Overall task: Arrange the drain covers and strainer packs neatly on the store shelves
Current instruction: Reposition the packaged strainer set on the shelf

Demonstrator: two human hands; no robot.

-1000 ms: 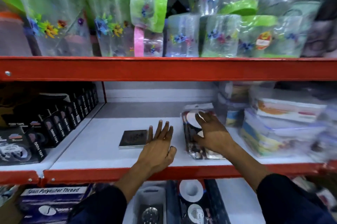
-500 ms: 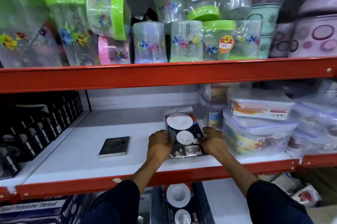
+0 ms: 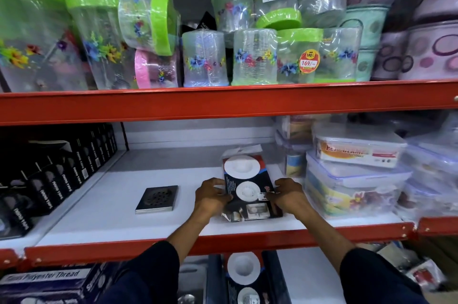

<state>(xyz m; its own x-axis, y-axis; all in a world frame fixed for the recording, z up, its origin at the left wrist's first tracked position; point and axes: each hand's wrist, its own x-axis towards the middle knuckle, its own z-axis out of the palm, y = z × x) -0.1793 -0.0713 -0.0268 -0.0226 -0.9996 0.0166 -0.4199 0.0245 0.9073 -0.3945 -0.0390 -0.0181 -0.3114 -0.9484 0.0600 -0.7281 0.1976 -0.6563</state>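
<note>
Both hands clamp the strainer pack [image 3: 248,187] flat on the shelf [image 3: 104,207], left hand [image 3: 210,198] and right hand [image 3: 288,196] on its long edges, long axis running away from them, drain cover [image 3: 157,199] lying left of the left hand.

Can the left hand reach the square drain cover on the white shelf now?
Probably yes. The drain cover lies flat just left of the left hand, with only bare shelf between them. The hand must first let go of the strainer pack.
</note>
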